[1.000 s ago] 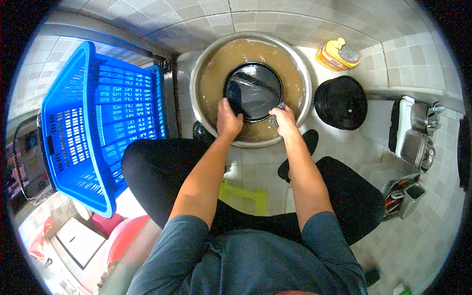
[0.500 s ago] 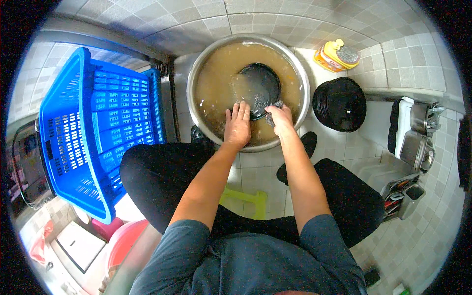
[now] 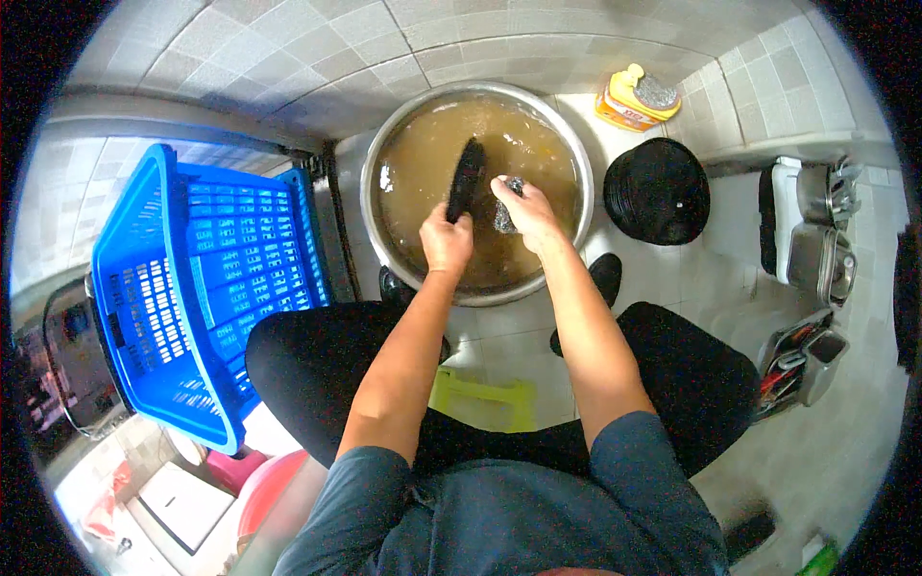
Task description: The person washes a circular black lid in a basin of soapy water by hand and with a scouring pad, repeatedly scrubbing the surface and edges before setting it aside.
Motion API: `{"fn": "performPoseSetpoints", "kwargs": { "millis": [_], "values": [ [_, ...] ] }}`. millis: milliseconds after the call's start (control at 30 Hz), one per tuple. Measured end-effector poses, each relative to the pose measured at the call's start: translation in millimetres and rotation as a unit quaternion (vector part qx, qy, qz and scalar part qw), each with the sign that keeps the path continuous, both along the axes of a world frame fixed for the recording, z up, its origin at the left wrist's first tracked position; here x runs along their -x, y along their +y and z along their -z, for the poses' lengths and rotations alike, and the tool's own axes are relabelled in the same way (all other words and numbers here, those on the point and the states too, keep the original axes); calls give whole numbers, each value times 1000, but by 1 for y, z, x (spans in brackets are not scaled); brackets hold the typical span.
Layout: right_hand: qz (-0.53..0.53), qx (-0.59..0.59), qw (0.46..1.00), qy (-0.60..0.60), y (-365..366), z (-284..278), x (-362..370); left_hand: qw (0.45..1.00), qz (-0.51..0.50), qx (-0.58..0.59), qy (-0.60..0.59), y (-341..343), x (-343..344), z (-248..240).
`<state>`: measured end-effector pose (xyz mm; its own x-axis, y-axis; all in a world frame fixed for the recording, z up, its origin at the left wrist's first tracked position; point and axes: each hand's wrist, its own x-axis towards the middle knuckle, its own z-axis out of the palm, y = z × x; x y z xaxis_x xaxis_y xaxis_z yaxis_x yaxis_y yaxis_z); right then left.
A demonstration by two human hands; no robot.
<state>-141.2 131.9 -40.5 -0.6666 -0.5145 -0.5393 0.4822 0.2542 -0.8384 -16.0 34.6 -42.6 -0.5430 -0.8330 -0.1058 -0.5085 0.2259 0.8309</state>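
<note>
A wide metal basin [image 3: 368, 197] full of murky brown water stands on the floor before me. My left hand [image 3: 448, 242] grips the near edge of a black plate [image 3: 468, 178], which is turned up on its side above the water, so I see it nearly edge-on. Just to its right, my right hand [image 3: 528, 207] is closed around a grey steel wool scourer [image 3: 506, 219]. The scourer is a small gap away from the plate. Both hands are over the basin's near half.
Right of the basin stands a stack of black plates [image 3: 657, 192]. Behind it is a yellow bottle [image 3: 622, 104] with another steel wool scourer [image 3: 657, 92]. A large blue plastic basket [image 3: 197, 288] rises at left. Metal containers [image 3: 816, 259] line the right wall. A green stool [image 3: 483, 392] is beneath me.
The plate, earlier lying flat and partly under water, is now tilted up on edge. My left hand has closed on its rim. The right hand and scourer have come slightly left and up.
</note>
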Motion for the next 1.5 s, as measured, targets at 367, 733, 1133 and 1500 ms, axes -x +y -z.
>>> {"fn": "performPoseSetpoints", "kwargs": {
  "millis": [367, 733, 1133, 1500],
  "values": [
    [-130, -163, 953, 220, -8, 51, -51, 950, -132, -272, 79, -36, -16, 27],
    [-205, -210, 790, 538, -29, 54, -73, 987, -38, -141, -66, -50, -58, 83],
    [-198, -284, 814, 466, -104, 79, -2, 982, -51, -180, 38, -30, -45, 70],
    [-160, -43, 875, 455, -109, 55, -46, 991, -47, -37, -121, -31, -41, 51]
  ]
}}
